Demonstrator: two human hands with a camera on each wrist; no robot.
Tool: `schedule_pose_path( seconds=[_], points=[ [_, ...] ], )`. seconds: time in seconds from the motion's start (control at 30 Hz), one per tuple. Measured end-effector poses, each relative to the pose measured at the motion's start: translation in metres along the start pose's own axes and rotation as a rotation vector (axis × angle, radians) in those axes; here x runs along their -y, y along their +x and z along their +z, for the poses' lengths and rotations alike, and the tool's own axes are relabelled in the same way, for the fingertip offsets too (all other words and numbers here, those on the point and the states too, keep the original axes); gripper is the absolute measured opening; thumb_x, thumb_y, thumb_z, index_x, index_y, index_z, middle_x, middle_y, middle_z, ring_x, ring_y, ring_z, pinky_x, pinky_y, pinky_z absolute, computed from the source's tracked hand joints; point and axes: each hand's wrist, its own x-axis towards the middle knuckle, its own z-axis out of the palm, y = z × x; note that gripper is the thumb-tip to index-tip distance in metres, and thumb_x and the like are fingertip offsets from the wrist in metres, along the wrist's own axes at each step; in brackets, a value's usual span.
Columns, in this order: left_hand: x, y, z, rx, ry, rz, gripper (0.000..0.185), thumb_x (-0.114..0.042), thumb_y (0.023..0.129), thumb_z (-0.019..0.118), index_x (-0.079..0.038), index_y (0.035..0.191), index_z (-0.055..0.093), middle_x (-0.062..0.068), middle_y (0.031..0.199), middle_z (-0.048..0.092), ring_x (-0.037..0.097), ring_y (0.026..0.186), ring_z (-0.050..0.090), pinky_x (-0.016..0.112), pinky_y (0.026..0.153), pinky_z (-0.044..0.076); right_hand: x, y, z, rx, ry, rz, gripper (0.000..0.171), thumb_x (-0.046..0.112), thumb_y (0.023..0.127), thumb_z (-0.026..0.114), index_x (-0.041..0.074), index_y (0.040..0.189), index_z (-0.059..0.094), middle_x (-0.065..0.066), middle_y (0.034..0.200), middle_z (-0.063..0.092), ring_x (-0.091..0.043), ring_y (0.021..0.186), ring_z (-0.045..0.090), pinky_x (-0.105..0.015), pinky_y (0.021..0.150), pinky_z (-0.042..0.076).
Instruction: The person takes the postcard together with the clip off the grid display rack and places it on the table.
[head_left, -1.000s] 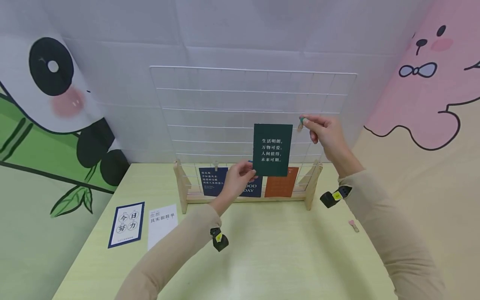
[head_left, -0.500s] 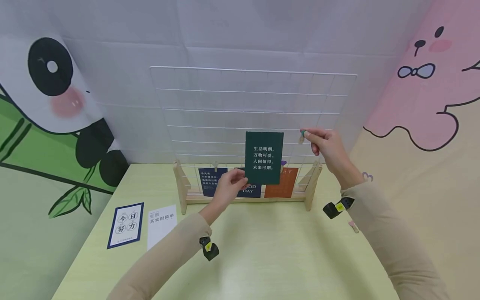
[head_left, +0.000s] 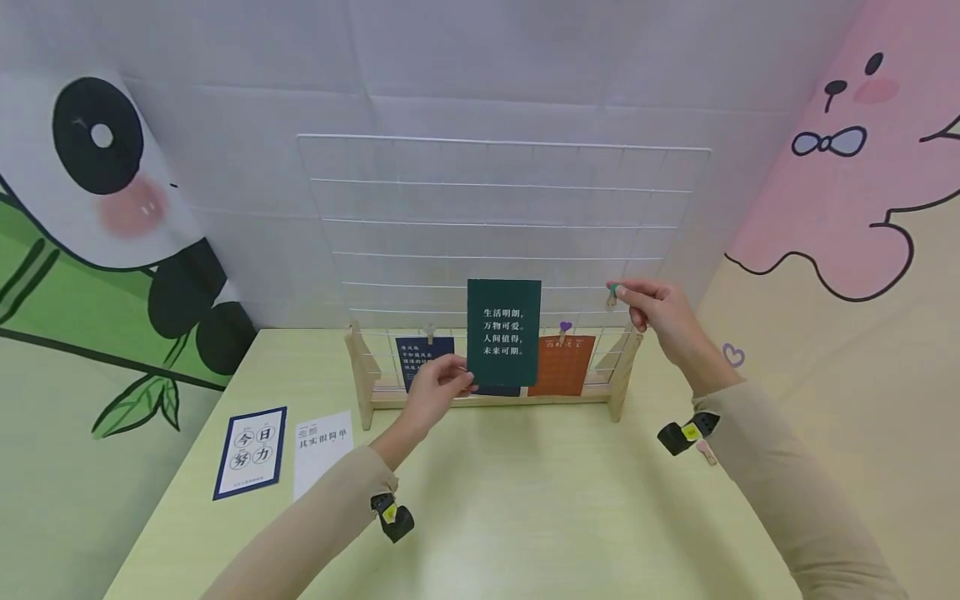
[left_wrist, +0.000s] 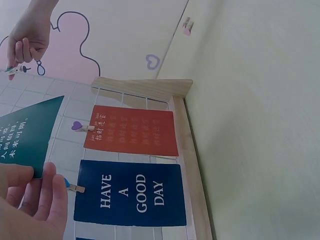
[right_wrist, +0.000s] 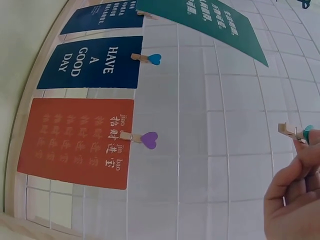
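A dark green card (head_left: 503,333) with white lettering is pinched at its lower left edge by my left hand (head_left: 432,396). It is held upright in front of a white wire grid (head_left: 420,225). My right hand (head_left: 663,321) pinches a small wooden clothespin (head_left: 612,297) with a green top, to the right of the card and apart from it. Low on the grid hang a dark blue card (head_left: 420,354), a "HAVE A GOOD DAY" card (left_wrist: 131,194) and an orange card (head_left: 564,367). Clothespins hold them, one with a purple heart (right_wrist: 149,140) and one with a blue heart (right_wrist: 154,59).
The grid stands in a wooden base (head_left: 487,400) on a pale yellow table (head_left: 525,508). A blue-bordered card (head_left: 250,452) and a white card (head_left: 322,450) lie at the left. A pink-topped clothespin (head_left: 707,452) lies at the right, partly behind the right sleeve.
My left hand has moved the green card left and down, now in front of the "HAVE A GOOD DAY" card. My right hand has lowered with the clothespin.
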Motion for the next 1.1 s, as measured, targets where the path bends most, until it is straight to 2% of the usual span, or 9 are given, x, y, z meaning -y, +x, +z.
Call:
schedule_pose_path(
  seconds=[0.23,0.3,0.47,0.77,0.9,1.1],
  points=[
    [0.009,-0.008,-0.012,0.013,-0.020,-0.007,0.014,0.001,0.086,0.053,0.004,0.099,0.057,0.014,0.083,0.058,0.034,0.083,0.059,0.032,0.072,0.050,-0.008,-0.007,-0.008,0.016,-0.028,-0.005,0.013,0.015,0.088,0.055,0.017,0.094,0.067,0.000,0.057,0.045,-0.007,0.048,0.039,-0.018,0.045,0.035],
    [0.011,-0.010,-0.015,0.013,-0.024,-0.004,0.014,0.002,0.086,0.053,0.006,0.099,0.056,0.014,0.083,0.057,0.030,0.081,0.060,0.031,0.071,0.050,-0.012,-0.009,-0.010,0.024,-0.042,-0.004,0.014,0.015,0.089,0.054,0.017,0.095,0.067,0.000,0.058,0.045,-0.007,0.048,0.039,-0.018,0.046,0.035],
    [0.017,-0.015,-0.021,0.005,-0.046,-0.032,0.014,0.003,0.086,0.053,0.007,0.099,0.056,0.014,0.082,0.057,0.023,0.076,0.061,0.031,0.070,0.051,-0.020,-0.012,-0.017,0.049,-0.074,0.008,0.017,0.017,0.089,0.053,0.015,0.100,0.065,0.001,0.056,0.043,-0.008,0.049,0.039,-0.019,0.047,0.035],
    [0.029,-0.029,-0.033,0.003,-0.051,-0.090,0.015,0.001,0.086,0.053,0.005,0.101,0.054,0.013,0.084,0.058,0.028,0.081,0.060,0.034,0.074,0.049,-0.033,-0.020,-0.029,0.057,-0.093,0.026,0.015,0.016,0.090,0.053,0.020,0.096,0.065,0.002,0.056,0.043,-0.007,0.049,0.039,-0.019,0.046,0.035],
    [0.034,-0.034,-0.039,-0.013,-0.056,-0.114,0.016,0.001,0.086,0.052,0.006,0.102,0.052,0.013,0.085,0.057,0.030,0.082,0.060,0.034,0.075,0.049,-0.040,-0.024,-0.035,0.067,-0.106,0.056,0.017,0.016,0.090,0.052,0.012,0.101,0.064,0.002,0.056,0.043,-0.006,0.050,0.039,-0.019,0.047,0.036],
    [0.043,-0.040,-0.050,-0.019,-0.057,-0.140,0.019,0.000,0.086,0.053,0.006,0.104,0.053,0.014,0.085,0.057,0.030,0.082,0.060,0.033,0.074,0.049,-0.050,-0.029,-0.042,0.060,-0.137,0.111,0.017,0.019,0.089,0.053,0.014,0.102,0.063,0.002,0.057,0.045,-0.006,0.051,0.041,-0.019,0.048,0.037]
  ],
)
